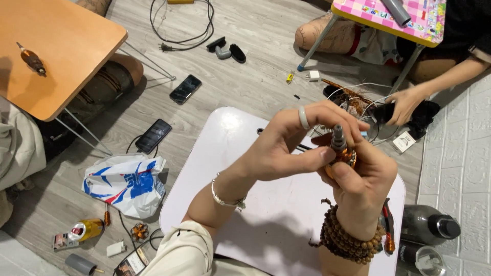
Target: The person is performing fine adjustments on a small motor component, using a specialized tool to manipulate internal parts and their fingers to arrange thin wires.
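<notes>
Both my hands hold a small motor rotor [341, 149] with copper windings and a grey metal shaft, raised above a white low table [215, 168]. My right hand [360, 181], with a wooden bead bracelet at the wrist, grips the rotor from below. My left hand [302, 140], wearing a ring and a silver bracelet, pinches the shaft end from the left with its fingertips.
Two phones [185, 88] [153, 135] lie on the wood floor by a plastic bag [127, 183]. An orange table [56, 46] bears another rotor [31, 60]. Another person's hand [404, 105] reaches into tangled wires at right. Dark bottles [427, 225] stand near the white table's right edge.
</notes>
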